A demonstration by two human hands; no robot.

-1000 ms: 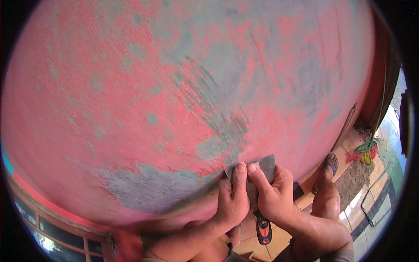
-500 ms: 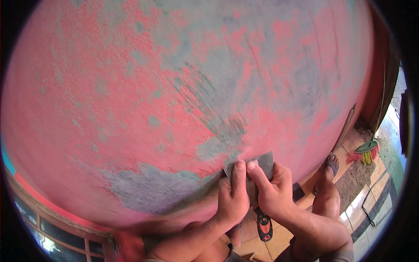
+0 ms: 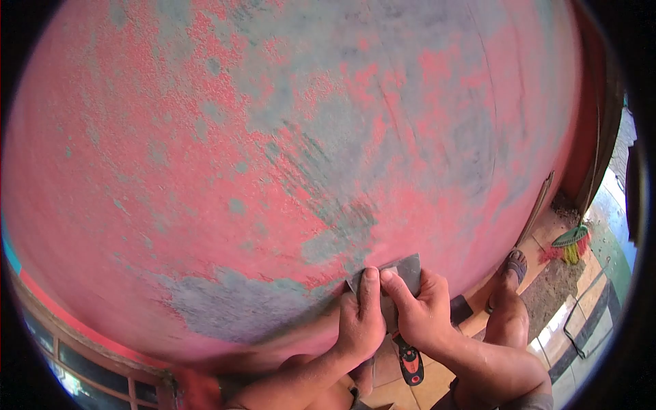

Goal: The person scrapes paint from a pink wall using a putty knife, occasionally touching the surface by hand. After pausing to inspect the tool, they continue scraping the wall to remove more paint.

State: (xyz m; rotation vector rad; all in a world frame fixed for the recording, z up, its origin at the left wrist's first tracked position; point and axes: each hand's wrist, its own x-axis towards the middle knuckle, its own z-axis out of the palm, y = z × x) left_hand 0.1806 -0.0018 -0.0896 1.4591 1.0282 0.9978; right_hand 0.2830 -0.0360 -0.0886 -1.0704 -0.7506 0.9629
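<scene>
A scraper with a wide grey metal blade (image 3: pixel 404 272) and a black and red handle (image 3: pixel 411 365) is held between both hands, its handle pointing down toward the floor. My left hand (image 3: pixel 361 318) grips the blade's left side, thumb laid on its face. On the right side my right hand (image 3: pixel 425 307) is closed around the blade, its thumb near the other thumb. The blade's upper edge lies at or close to a large wall (image 3: pixel 437 225) of patchy red and grey-green paint; contact is hard to make out. The fingers behind the blade are hidden.
Tiled floor (image 3: pixel 400 393) stretches below and to the right. A sandalled foot (image 3: pixel 517 265) stands by the wall's base. Beyond it are a green broom head (image 3: pixel 570 236), a dirt pile (image 3: pixel 552 290) and a dark cable (image 3: pixel 570 338). A window frame (image 3: pixel 96 365) is at lower left.
Both hands and the scraper sit slightly lower and a little to the left in view. The wall's paint patches have shifted slightly too. The grip looks the same.
</scene>
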